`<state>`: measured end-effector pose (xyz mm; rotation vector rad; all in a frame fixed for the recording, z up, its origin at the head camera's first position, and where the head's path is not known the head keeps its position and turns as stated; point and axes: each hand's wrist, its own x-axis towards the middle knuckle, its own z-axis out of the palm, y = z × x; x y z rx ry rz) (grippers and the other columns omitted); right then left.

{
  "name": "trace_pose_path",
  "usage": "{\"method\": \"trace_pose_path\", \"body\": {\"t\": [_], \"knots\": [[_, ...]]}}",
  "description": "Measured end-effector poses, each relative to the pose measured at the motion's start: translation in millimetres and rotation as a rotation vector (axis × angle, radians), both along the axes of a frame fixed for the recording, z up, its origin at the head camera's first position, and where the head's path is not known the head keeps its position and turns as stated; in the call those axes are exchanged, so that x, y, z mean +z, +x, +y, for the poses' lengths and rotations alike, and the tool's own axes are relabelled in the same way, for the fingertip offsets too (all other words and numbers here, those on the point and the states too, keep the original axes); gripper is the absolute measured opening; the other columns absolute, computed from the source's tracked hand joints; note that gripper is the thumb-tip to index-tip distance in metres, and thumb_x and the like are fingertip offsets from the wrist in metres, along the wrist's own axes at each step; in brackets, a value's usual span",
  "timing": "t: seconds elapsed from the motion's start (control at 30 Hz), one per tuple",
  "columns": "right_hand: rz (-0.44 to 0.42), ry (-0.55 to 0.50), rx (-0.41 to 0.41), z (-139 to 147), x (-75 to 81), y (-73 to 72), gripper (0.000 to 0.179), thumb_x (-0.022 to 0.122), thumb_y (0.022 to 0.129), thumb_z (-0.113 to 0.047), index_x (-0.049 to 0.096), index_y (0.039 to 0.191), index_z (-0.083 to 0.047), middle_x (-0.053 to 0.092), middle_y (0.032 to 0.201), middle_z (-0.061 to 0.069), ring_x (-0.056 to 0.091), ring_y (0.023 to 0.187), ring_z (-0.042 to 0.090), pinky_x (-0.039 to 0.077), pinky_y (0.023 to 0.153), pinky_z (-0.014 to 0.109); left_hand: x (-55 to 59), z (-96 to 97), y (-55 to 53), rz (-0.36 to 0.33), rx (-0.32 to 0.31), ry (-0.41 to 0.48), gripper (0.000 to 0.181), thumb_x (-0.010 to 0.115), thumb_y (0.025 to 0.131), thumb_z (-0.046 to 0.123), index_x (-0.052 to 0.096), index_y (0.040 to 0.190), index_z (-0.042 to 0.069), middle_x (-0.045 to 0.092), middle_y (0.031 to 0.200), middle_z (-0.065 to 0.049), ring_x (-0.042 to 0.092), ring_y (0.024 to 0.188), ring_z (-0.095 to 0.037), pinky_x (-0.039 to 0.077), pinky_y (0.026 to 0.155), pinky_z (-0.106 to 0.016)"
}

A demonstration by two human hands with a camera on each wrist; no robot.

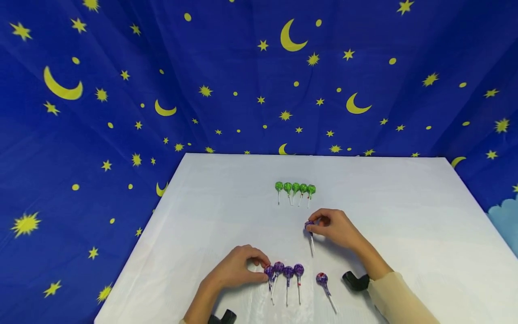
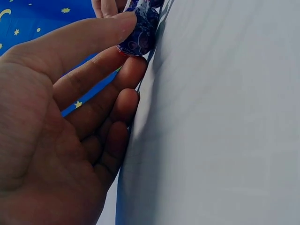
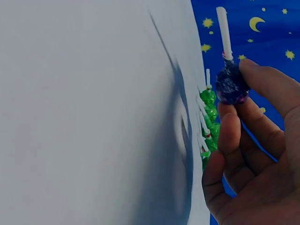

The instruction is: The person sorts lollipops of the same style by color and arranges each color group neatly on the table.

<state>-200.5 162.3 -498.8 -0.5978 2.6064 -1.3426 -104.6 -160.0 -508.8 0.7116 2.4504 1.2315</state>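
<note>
In the head view my right hand (image 1: 333,228) pinches a purple-wrapped lollipop (image 1: 309,226) by its round head, with thumb and fingertips. Its white stick points toward me there; the right wrist view shows the held lollipop (image 3: 233,84) raised off the white surface. My left hand (image 1: 238,268) has thumb and fingertips on the head of the leftmost purple lollipop (image 1: 269,271) in a short row at the front. Beside it lie more purple lollipops (image 1: 288,272), heads close together, sticks toward me. Another purple lollipop (image 1: 322,279) lies apart on the right, its stick slanting.
Farther back on the white table (image 1: 226,189) is a row of several green lollipops (image 1: 296,187), sticks toward me. A blue cloth (image 1: 243,67) with yellow moons and stars hangs behind and to the left. Black wrist-worn pieces (image 1: 356,281) sit at both wrists.
</note>
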Motion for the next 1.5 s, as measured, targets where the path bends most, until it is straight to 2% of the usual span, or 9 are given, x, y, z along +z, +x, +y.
{"method": "trace_pose_path", "body": {"t": [0.43,0.77,1.23,1.5], "knots": [[0.028,-0.005,-0.048,-19.1,-3.1,-21.6,0.025,0.078,0.081,-0.037,0.072,0.096,-0.018,0.065,0.083,-0.005,0.056,0.069,0.016,0.045,0.057,0.031,-0.9,0.8,-1.2,0.002,0.007,0.007,0.023,0.078,0.081,0.036,0.071,0.1,0.026,0.066,0.091,0.015,0.057,0.083,-0.007,0.046,0.077,-0.026],[0.074,-0.017,-0.134,-34.8,-8.9,-34.9,0.022,0.079,0.081,-0.032,0.072,0.094,-0.015,0.065,0.084,-0.003,0.057,0.066,0.015,0.046,0.057,0.033,-0.3,-0.2,-1.3,0.007,0.029,0.003,0.023,0.078,0.081,0.036,0.071,0.101,0.027,0.066,0.091,0.015,0.056,0.081,-0.009,0.045,0.075,-0.027],[0.104,0.052,-0.138,-43.8,-12.5,-42.5,0.022,0.079,0.08,-0.031,0.072,0.092,-0.014,0.065,0.081,-0.005,0.057,0.069,0.014,0.046,0.062,0.033,-1.7,1.5,-1.8,0.011,0.016,0.009,0.023,0.077,0.081,0.037,0.071,0.101,0.027,0.065,0.091,0.016,0.056,0.081,-0.008,0.045,0.075,-0.026],[0.124,0.063,-0.147,-46.7,-13.1,-44.6,0.021,0.08,0.079,-0.029,0.072,0.09,-0.013,0.065,0.081,-0.005,0.057,0.068,0.013,0.046,0.061,0.033,-1.7,2.0,-0.9,0.007,0.041,0.0,0.023,0.077,0.081,0.038,0.071,0.101,0.028,0.065,0.089,0.013,0.056,0.079,-0.009,0.044,0.074,-0.027]]}}
